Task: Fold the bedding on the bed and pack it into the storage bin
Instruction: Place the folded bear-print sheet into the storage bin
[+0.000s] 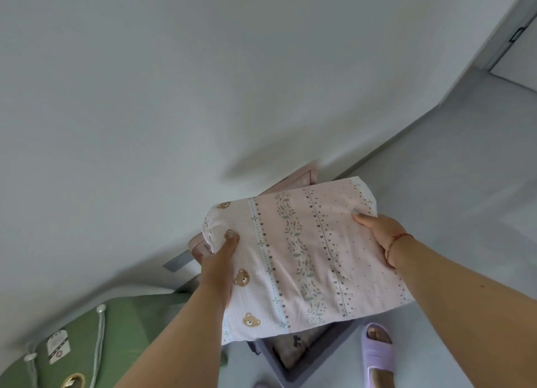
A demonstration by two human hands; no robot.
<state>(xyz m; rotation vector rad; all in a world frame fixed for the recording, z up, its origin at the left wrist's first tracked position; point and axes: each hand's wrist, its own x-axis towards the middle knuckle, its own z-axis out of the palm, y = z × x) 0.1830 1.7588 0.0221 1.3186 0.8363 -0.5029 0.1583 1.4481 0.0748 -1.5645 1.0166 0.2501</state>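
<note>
A folded bundle of bedding (302, 251), pale pink with stripes of leaves, hearts and little bears, is held up in the air between both hands, filling the middle of the view and running from about 10 o'clock down to 4 o'clock. The left hand (222, 260) has its grip clamped on the bundle's left edge, thumb pressed on top and the other fingers hidden underneath. The right hand (377, 230) holds the far right edge at 3 o'clock, thumb lying on the cloth and the fingers tucked below, a red thread round the wrist. Directly under the bundle, at 6 o'clock, a dark grey storage bin (293, 358) stands on the floor (465, 184), mostly covered by the bedding, with some patterned fabric already showing inside (what it is cannot be told). A foot in a lilac slipper (377, 350) stands just right of the bin. Something pink (302, 180) peeks out behind the bundle at 12 o'clock, against the white wall (174, 82). At 8 o'clock lies a green cloth piece (122, 329) with cords and tags
</note>
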